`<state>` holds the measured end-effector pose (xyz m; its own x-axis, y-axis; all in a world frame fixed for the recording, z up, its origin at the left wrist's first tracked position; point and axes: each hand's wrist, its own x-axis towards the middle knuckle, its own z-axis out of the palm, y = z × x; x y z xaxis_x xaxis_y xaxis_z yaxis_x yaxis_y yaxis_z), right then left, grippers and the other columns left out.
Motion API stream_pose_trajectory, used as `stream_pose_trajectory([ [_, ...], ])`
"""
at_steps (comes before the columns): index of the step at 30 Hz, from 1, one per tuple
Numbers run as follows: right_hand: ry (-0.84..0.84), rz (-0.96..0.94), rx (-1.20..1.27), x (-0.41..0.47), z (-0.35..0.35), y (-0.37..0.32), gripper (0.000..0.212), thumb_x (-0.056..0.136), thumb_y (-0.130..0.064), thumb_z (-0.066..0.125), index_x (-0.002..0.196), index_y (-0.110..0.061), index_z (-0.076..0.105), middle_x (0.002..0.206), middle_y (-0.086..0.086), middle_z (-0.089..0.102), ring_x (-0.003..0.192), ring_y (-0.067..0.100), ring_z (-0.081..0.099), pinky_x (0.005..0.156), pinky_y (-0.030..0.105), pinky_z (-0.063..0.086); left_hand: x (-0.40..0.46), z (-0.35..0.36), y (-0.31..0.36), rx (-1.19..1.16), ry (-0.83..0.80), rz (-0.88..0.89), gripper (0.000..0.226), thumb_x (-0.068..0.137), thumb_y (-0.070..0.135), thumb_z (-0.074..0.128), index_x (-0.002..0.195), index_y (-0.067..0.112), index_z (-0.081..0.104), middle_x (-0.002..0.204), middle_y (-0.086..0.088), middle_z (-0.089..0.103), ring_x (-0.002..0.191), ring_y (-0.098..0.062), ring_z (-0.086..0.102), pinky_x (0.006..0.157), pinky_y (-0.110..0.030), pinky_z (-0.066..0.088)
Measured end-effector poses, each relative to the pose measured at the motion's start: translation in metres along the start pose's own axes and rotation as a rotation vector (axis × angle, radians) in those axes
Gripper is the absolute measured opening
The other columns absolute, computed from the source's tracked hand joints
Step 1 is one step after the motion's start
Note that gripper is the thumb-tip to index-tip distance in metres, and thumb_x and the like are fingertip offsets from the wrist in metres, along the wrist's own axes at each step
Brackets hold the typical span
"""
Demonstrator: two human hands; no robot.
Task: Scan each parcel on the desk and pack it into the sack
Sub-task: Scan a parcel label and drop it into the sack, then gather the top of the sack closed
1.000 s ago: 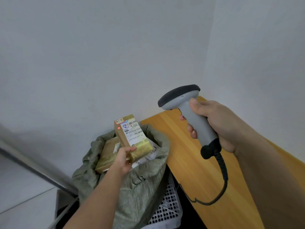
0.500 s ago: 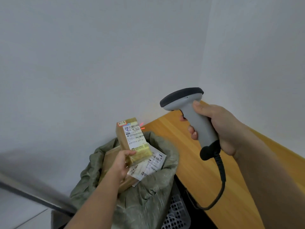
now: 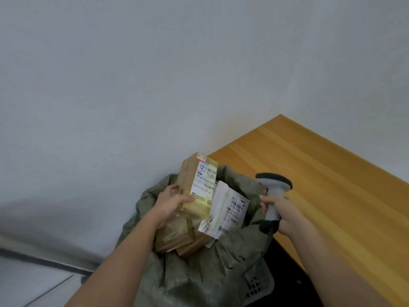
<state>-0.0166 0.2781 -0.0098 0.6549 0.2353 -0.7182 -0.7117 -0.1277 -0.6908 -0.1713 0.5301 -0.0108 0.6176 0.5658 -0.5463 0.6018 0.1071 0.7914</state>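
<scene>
The brown parcel [image 3: 194,180], label facing up, sits low in the centre of the frame right over the open mouth of the green sack [image 3: 188,278]. The left hand [image 3: 170,202] grips its lower end, thumb across the label. A second ago it was held higher and the scanner [image 3: 273,196] was up and aimed at it; now the right hand [image 3: 285,216], curled round the grip, has dropped to the desk [image 3: 321,185] edge beside the sack. A white mailer [image 3: 225,209] and what looks like more boxes are inside.
</scene>
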Motion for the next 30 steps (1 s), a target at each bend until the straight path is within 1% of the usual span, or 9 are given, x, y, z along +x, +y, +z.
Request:
stream_pose_trajectory([
  [4, 0.059, 0.162, 0.022, 0.018, -0.001, 0.022, 0.022, 0.094, -0.009, 0.063, 0.072, -0.007, 0.06, 0.058, 0.008, 0.052, 0.054, 0.02, 0.045, 0.056, 0.033, 0.038, 0.01, 0.005, -0.009, 0.109, -0.052, 0.058, 0.11, 0.041, 0.051, 0.088, 0.141, 0.034, 0.044, 0.139, -0.006, 0.049, 0.113, -0.024, 0.058, 0.096, -0.041, 0.051],
  [7, 0.075, 0.217, 0.107, 0.024, -0.005, 0.024, 0.023, 0.096, -0.008, 0.062, 0.072, -0.007, 0.06, 0.052, 0.007, 0.05, 0.054, 0.019, 0.043, 0.056, 0.031, 0.039, 0.013, 0.008, -0.006, 0.126, -0.087, 0.116, 0.093, 0.054, 0.04, 0.087, 0.138, 0.043, 0.046, 0.138, -0.006, 0.049, 0.11, -0.02, 0.06, 0.087, -0.031, 0.052],
  [11, 0.033, 0.217, 0.322, 0.022, -0.01, 0.008, 0.014, 0.093, -0.007, 0.062, 0.08, -0.01, 0.059, 0.056, 0.004, 0.049, 0.051, 0.014, 0.043, 0.044, 0.022, 0.043, 0.011, 0.007, 0.006, 0.278, -0.152, 0.181, 0.088, 0.05, 0.043, 0.084, 0.128, 0.058, 0.049, 0.134, -0.001, 0.04, 0.121, -0.022, 0.045, 0.108, -0.042, 0.038],
  [15, -0.05, 0.246, 0.422, 0.019, -0.014, -0.008, 0.01, 0.088, -0.005, 0.066, 0.083, -0.011, 0.059, 0.06, 0.001, 0.049, 0.044, 0.009, 0.047, 0.039, 0.019, 0.046, 0.006, 0.011, 0.021, 0.447, -0.287, 0.228, 0.077, 0.061, 0.027, 0.085, 0.12, 0.065, 0.051, 0.12, 0.005, 0.034, 0.113, -0.019, 0.042, 0.101, -0.038, 0.039],
  [18, -0.059, 0.272, 0.375, 0.017, -0.017, -0.012, 0.01, 0.088, -0.004, 0.065, 0.085, -0.011, 0.059, 0.06, 0.002, 0.047, 0.043, 0.01, 0.046, 0.037, 0.019, 0.045, 0.007, 0.019, 0.039, 0.352, -0.201, 0.298, 0.068, 0.066, 0.019, 0.082, 0.12, 0.054, 0.058, 0.125, 0.005, 0.036, 0.116, -0.017, 0.04, 0.098, -0.031, 0.036],
  [20, -0.038, 0.293, 0.399, 0.018, -0.023, -0.014, 0.01, 0.089, -0.005, 0.064, 0.085, -0.012, 0.059, 0.059, 0.002, 0.047, 0.047, 0.011, 0.045, 0.038, 0.02, 0.044, 0.009, 0.019, 0.047, 0.174, -0.158, 0.31, 0.063, 0.058, 0.023, 0.082, 0.114, 0.049, 0.066, 0.129, 0.01, 0.049, 0.123, -0.017, 0.043, 0.106, -0.035, 0.034],
  [23, -0.035, 0.331, 0.467, 0.021, -0.034, -0.02, 0.007, 0.09, -0.004, 0.062, 0.088, -0.01, 0.059, 0.064, 0.001, 0.047, 0.052, 0.01, 0.043, 0.038, 0.02, 0.045, 0.014, 0.02, 0.047, 0.03, -0.283, 0.238, 0.068, 0.047, 0.029, 0.082, 0.111, 0.047, 0.069, 0.134, 0.01, 0.055, 0.129, -0.021, 0.044, 0.113, -0.047, 0.03],
  [27, -0.052, 0.369, 0.503, 0.025, -0.046, -0.025, 0.009, 0.089, -0.005, 0.063, 0.084, -0.01, 0.057, 0.065, 0.001, 0.047, 0.049, 0.01, 0.044, 0.037, 0.02, 0.045, 0.014, 0.036, 0.042, 0.473, -0.343, 0.196, 0.062, 0.051, 0.03, 0.079, 0.106, 0.057, 0.066, 0.134, 0.007, 0.036, 0.125, -0.019, 0.036, 0.11, -0.044, 0.029],
  [30, -0.072, 0.375, 0.475, 0.023, -0.047, -0.027, 0.014, 0.088, -0.003, 0.065, 0.081, -0.011, 0.056, 0.063, 0.002, 0.046, 0.047, 0.01, 0.044, 0.037, 0.02, 0.045, 0.015, 0.058, 0.038, 0.729, -0.307, 0.23, 0.061, 0.058, 0.019, 0.082, 0.111, 0.045, 0.068, 0.124, 0.005, 0.029, 0.118, -0.018, 0.033, 0.104, -0.04, 0.036],
])
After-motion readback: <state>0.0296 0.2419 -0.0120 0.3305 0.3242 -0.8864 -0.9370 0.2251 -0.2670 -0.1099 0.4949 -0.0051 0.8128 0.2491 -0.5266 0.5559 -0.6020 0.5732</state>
